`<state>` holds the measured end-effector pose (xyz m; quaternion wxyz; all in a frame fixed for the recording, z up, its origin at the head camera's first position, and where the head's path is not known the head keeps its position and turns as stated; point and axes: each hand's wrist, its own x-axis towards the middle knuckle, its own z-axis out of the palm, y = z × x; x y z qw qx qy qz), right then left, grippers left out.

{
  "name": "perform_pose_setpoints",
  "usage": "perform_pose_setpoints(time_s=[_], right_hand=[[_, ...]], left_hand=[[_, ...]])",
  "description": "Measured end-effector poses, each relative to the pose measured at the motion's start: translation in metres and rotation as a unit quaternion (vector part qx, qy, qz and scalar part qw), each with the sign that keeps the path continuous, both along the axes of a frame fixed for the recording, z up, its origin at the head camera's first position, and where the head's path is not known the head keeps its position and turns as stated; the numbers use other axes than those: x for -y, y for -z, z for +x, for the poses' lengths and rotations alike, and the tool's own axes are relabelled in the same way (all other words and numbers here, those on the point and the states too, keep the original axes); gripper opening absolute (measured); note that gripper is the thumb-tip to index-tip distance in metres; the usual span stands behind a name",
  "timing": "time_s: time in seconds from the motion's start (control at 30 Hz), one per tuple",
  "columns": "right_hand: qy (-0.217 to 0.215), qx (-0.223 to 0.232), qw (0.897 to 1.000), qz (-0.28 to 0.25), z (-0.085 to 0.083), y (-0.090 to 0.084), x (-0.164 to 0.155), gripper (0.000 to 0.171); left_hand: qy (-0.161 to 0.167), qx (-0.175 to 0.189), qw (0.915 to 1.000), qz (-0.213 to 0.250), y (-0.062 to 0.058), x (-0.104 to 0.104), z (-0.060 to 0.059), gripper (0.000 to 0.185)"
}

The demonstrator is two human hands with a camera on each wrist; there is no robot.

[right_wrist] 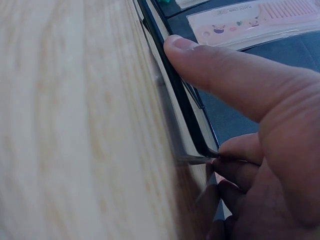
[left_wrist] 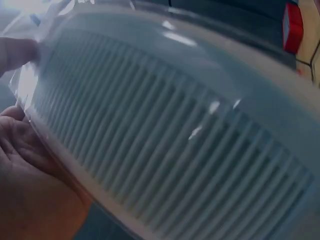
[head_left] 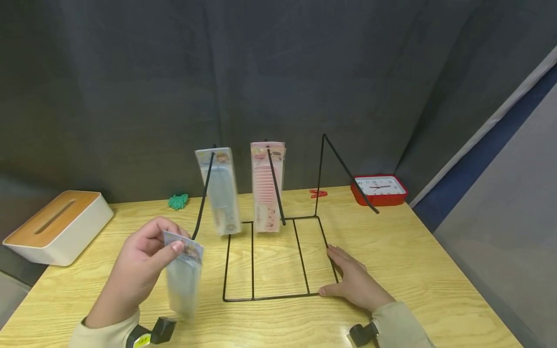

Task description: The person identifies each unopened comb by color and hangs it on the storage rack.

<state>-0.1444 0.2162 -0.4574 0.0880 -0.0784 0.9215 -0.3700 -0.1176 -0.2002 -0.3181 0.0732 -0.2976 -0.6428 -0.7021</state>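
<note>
Tissue box [head_left: 56, 224], far left on table [head_left: 435, 270], wood lid up. Left hand [head_left: 135, 270], grip pinched on top of packaged blue comb [head_left: 184, 278], held hanging off the table, teeth clear through the wrap. Wire rack [head_left: 278, 256] mid-table: blue comb pack [head_left: 219, 191] and pink comb pack [head_left: 266, 186] hung on slanted prongs; third prong bare. Right hand [head_left: 354, 285], grip relaxed and flat, pressing rack's base corner, probably to steady it. Red clock [head_left: 379, 189], far right. Dark curtain [head_left: 174, 72] behind.
</note>
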Motion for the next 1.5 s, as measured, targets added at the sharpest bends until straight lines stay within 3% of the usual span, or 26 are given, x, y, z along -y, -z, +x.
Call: perform_pose_setpoints(time_s=[0.07,0.13,0.27,0.53,0.8,0.97,1.13,1.3,1.5], right_hand=[[0.001,0.000,1.000,0.001,0.000,0.000,0.000,0.113],[0.001,0.000,1.000,0.002,0.000,0.001,0.000,0.112],[0.001,-0.002,1.000,0.003,0.000,0.001,0.000,0.112],[0.001,-0.004,1.000,0.005,0.000,0.000,0.000,0.112],[-0.002,-0.003,1.000,0.003,0.000,0.001,0.000,0.112],[0.001,-0.002,1.000,0.003,-0.001,0.001,0.000,0.112],[-0.002,-0.008,1.000,0.004,0.000,0.002,0.000,0.111],[0.002,-0.007,1.000,0.004,0.000,0.002,0.000,0.111],[0.003,-0.007,1.000,0.006,0.001,0.001,0.000,0.112]], left_hand=[[0.015,-0.025,0.9992,0.025,-0.003,-0.006,0.005,0.028],[0.011,-0.033,0.9988,0.035,-0.005,-0.011,0.008,0.028],[-0.012,-0.039,0.9989,0.024,-0.009,-0.016,0.014,0.027],[-0.011,-0.067,0.9974,0.024,-0.014,-0.021,0.017,0.017],[-0.047,-0.059,0.9965,0.035,-0.011,-0.029,0.013,0.024],[-0.083,-0.013,0.9964,0.012,-0.011,-0.031,0.007,0.019],[-0.125,0.031,0.9917,0.001,-0.013,-0.037,-0.010,0.012],[-0.159,0.074,0.9844,-0.007,-0.021,-0.043,-0.042,0.006],[-0.260,0.116,0.9568,-0.060,-0.030,-0.050,-0.085,0.022]])
